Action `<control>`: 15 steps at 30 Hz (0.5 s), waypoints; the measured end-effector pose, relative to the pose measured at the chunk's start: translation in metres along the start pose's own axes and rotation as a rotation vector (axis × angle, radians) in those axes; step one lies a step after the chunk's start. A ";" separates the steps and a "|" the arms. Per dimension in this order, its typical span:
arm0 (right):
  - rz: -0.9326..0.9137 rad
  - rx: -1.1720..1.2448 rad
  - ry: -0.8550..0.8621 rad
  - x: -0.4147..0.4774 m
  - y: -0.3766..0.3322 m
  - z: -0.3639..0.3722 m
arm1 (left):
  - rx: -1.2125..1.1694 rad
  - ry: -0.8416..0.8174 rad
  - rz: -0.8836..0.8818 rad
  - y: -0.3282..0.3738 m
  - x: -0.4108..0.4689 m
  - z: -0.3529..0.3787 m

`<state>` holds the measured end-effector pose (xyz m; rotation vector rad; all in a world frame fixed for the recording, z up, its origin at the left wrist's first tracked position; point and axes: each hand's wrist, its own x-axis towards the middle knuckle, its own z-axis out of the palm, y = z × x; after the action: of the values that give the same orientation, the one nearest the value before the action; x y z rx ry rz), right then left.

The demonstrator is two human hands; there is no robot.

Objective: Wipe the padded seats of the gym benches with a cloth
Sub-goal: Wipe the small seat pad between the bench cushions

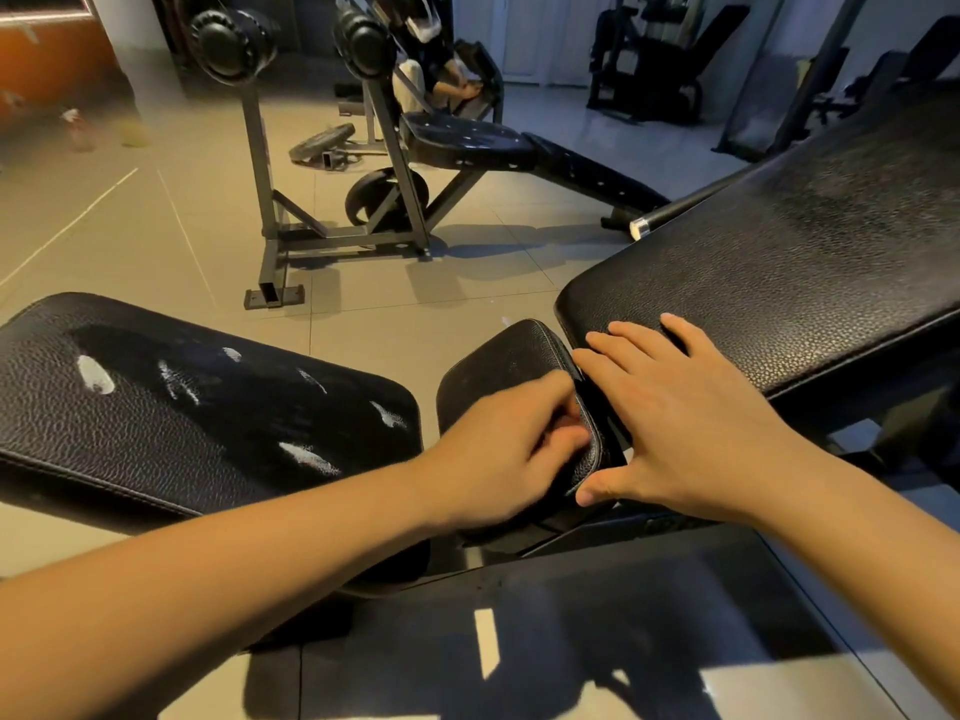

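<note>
Seat pad (pixel 498 376), long axis forward (black)

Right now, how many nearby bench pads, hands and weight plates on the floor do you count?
Nearby bench pads: 3
Hands: 2
Weight plates on the floor: 2
Total: 7

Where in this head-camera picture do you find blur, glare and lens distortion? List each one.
Head view: the floor at top left is smeared out of focus; the left hand blurs at its fingers on the small seat pad; bright streaks glint on the left pad; the wide lens bows the edge of the right pad.
</note>
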<state>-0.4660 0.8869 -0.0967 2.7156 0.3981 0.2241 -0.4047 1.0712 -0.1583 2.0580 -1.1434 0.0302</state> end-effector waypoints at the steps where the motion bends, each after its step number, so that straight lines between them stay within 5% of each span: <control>1: 0.000 0.005 0.000 0.000 0.000 0.000 | -0.002 -0.013 0.030 0.003 -0.004 0.002; 6: 0.001 0.008 -0.017 0.001 0.000 -0.001 | 0.105 0.193 -0.184 -0.030 0.018 -0.007; 11: 0.007 0.000 -0.037 -0.001 0.000 -0.003 | -0.029 0.044 0.022 -0.001 -0.009 0.004; 15: 0.009 0.006 -0.028 0.000 -0.002 -0.003 | 0.113 0.264 -0.355 -0.049 0.022 -0.006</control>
<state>-0.4668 0.8893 -0.0949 2.7235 0.3798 0.1880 -0.3538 1.0735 -0.1757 2.2509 -0.6205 0.1904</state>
